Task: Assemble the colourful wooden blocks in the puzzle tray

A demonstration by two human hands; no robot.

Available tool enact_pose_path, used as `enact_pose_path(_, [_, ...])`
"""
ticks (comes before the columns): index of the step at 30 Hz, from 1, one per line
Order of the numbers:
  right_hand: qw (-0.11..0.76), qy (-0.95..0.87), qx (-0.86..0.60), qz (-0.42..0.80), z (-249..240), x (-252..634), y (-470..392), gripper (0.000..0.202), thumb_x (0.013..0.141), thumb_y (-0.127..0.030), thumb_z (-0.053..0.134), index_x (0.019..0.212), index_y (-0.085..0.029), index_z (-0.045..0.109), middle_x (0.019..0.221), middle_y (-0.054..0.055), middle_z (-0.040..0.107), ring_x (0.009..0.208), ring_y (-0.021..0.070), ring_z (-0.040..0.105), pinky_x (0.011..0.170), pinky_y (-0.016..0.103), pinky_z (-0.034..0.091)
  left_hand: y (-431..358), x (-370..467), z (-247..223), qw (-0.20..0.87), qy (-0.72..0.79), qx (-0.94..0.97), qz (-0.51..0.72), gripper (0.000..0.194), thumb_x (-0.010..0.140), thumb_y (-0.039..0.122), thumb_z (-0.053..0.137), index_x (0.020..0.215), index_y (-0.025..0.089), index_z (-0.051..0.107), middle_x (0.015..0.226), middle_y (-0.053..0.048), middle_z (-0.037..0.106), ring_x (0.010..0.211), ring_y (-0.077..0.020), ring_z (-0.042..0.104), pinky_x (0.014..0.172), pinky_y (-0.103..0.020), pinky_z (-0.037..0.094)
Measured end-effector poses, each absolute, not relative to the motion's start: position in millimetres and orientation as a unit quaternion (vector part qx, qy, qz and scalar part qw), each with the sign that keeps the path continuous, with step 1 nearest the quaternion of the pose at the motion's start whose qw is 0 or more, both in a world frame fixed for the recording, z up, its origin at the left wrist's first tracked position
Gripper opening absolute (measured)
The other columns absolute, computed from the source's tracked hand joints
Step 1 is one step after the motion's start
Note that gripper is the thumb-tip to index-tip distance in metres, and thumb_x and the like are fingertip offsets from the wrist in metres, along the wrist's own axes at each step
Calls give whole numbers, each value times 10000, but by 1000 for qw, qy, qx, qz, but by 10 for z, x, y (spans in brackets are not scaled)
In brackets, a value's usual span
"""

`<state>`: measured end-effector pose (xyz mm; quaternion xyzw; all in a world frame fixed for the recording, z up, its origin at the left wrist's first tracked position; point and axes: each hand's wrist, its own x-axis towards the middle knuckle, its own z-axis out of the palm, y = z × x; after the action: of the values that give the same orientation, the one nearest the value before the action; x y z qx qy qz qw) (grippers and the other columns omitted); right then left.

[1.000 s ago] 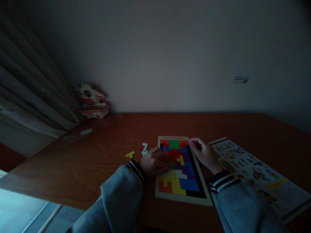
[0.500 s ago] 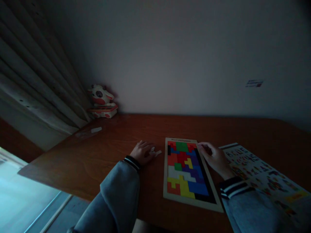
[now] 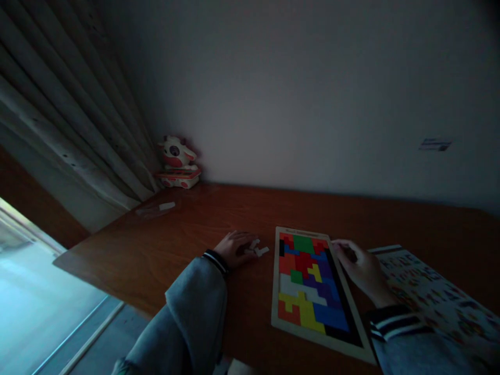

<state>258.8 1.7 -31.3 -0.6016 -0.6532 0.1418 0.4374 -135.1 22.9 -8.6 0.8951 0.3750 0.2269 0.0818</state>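
Though partly black, tray [image 3: 275,281] with colourful blocks [image 3: 331,316].

The lone view looks forward and down from the person's head (a wide one), over the table [image 3: 179,229].

The left hand [image 3: 235,251] lay low with fingers outstretched, while the right hand [image 3: 361,268] curled its fingers inward, wrist bent.
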Motion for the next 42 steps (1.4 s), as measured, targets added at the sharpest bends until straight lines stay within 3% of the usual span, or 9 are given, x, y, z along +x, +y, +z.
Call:
enact_pose_path(6, [418,-648,-619,149,-331,2624,22,387,852,-566,525,964,-229,678,916,75,759,832,243,717,720,330,555,140,-1837,-53,48,407,881,238,462,832,522,668,1205,249,663,1197,-85,699,1111,-268,645,1016,-446,468])
enact_pose_path(12, [435,-653,-601,153,-346,2622,27,360,869,-537,524,965,-226,678,926,77,759,840,239,715,734,334,552,108,-1972,-147,79,399,880,247,345,880,459,637,1151,255,701,1106,-54,739,1024,-207,684,923,-353,554])
enact_pose_path(18, [443,-655,-594,150,-314,2588,17,338,886,-509,529,975,-220,680,935,80,756,855,237,711,727,328,543,109,-1883,-157,82,392,873,279,314,892,434,633,1145,260,699,1090,-25,746,964,-170,712,890,-309,580])
enact_pose_path(24, [452,-653,-592,135,-268,2554,-18,345,890,-513,521,941,-210,678,904,85,749,809,231,697,720,333,538,36,-1489,-92,22,317,882,348,196,921,345,624,1050,239,726,1075,-34,751,967,-159,717,884,-285,591])
enact_pose_path(28, [449,-658,-588,143,-231,2509,-19,332,892,-504,530,954,-211,673,873,77,741,769,223,687,698,330,540,-45,-1019,-70,86,247,888,378,220,887,336,678,1076,224,699,1070,-45,750,965,-152,717,877,-267,595])
enact_pose_path(32, [442,-682,-544,209,-112,2361,64,343,912,-507,510,999,-216,669,935,85,737,839,225,691,722,341,556,-23,-658,-99,143,233,880,388,207,880,337,685,1043,210,698,1101,-63,741,971,-172,719,876,-296,598])
enact_pose_path(38, [353,-717,-481,359,170,1948,-42,317,921,-510,528,1046,-255,670,1013,65,735,894,211,703,820,383,573,71,-461,-80,145,302,810,482,182,854,318,719,976,185,699,1066,-91,737,942,-189,717,837,-324,609])
enact_pose_path(42, [385,-694,-444,417,181,1722,-229,305,901,-503,573,1054,-251,651,1020,57,734,950,200,699,841,360,578,52,-444,-45,133,302,802,498,173,842,323,733,936,182,704,1041,-95,734,918,-191,716,822,-330,611])
